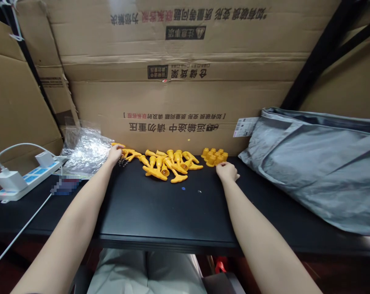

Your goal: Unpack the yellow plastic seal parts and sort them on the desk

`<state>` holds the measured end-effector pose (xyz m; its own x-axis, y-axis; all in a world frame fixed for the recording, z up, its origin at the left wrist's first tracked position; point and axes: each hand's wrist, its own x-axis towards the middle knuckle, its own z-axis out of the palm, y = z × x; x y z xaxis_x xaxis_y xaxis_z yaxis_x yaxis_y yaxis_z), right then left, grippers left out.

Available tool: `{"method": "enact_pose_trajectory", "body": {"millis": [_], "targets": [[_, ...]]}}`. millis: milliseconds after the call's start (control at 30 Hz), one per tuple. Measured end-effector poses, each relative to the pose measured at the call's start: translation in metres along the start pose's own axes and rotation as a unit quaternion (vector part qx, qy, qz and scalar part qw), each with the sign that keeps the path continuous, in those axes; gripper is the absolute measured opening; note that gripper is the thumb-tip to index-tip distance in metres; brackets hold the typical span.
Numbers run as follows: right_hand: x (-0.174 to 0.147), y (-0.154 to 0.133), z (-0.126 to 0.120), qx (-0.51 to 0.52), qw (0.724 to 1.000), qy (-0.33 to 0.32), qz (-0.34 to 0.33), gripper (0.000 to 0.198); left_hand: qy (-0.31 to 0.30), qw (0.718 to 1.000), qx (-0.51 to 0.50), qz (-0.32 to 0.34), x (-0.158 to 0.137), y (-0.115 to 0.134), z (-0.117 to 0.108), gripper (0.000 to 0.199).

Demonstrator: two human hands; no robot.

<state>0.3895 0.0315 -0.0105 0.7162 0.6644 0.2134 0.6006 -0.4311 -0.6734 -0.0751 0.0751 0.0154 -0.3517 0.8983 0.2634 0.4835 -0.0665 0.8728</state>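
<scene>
The fingers [120, 147] of the left hand [114, 155], at 10 o'clock from the middle of the bench [169, 210], are bent in at a yellow handle [129, 152]; the hand hides whether they pinch it. Just beside them, at about 4 o'clock, lie small dark metal bits [122, 162], too small to make out. The fingers of the right hand [228, 172], at 2 o'clock from the middle, are curled in close beside a cluster of yellow cups [214, 156]; whether they grasp one cannot be told. The cups stand close together, at 11 o'clock from that hand.

Between the two hands, at 12 o'clock, is a loose pile of yellow T-shaped pieces [168, 162], lying across and against one another at various angles. Nearer the middle are a blue speck [183, 188] and a small pale bit [199, 191].

Farther out at 10 o'clock, crumpled clear plastic [88, 151] lies behind the left wrist. At 9 o'clock a white power strip [34, 176] carries a white charger [11, 180], with a white cable [25, 228] running toward 8 o'clock. Toward 3 o'clock a large grey bag [310, 171] slumps on the bench. Printed cardboard [178, 96] stands along the back at 12 o'clock, its writing upside down.
</scene>
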Motion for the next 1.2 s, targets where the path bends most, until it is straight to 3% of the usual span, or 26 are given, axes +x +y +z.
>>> {"method": "enact_pose_trajectory", "body": {"millis": [167, 367, 533, 700, 800, 967, 1067, 1200], "targets": [[0.0, -0.001, 0.0, -0.005, 1.0, -0.004, 0.005, 0.023, -0.012, 0.992, 0.119, 0.036, 0.01, -0.007, -0.006, 0.033], [0.001, 0.001, 0.001, 0.005, 1.0, 0.001, 0.003, 0.021, -0.016, 0.965, 0.246, 0.087, 0.002, 0.0, 0.002, 0.042], [-0.004, -0.001, -0.002, 0.002, 1.0, 0.009, -0.011, 0.022, -0.037, 0.96, 0.249, 0.119, -0.006, 0.006, 0.015, 0.038], [-0.017, -0.02, -0.014, -0.004, 0.993, 0.029, -0.115, 0.025, -0.019, 0.974, 0.21, 0.086, -0.006, 0.005, 0.025, 0.026], [-0.031, -0.038, -0.016, 0.009, 0.98, -0.023, -0.195, 0.024, -0.013, 0.978, 0.197, 0.07, -0.004, 0.003, 0.028, 0.024], [-0.057, -0.059, -0.007, -0.05, 0.931, -0.197, -0.302, 0.036, 0.008, 0.981, 0.179, 0.078, -0.008, 0.004, 0.031, 0.027], [-0.068, -0.065, -0.003, -0.077, 0.918, -0.24, -0.307, 0.039, 0.018, 0.98, 0.178, 0.089, -0.015, 0.012, 0.03, 0.024], [-0.077, -0.071, -0.003, -0.083, 0.932, -0.232, -0.266, 0.033, 0.027, 0.981, 0.152, 0.12, -0.029, 0.035, 0.027, 0.025]]}}
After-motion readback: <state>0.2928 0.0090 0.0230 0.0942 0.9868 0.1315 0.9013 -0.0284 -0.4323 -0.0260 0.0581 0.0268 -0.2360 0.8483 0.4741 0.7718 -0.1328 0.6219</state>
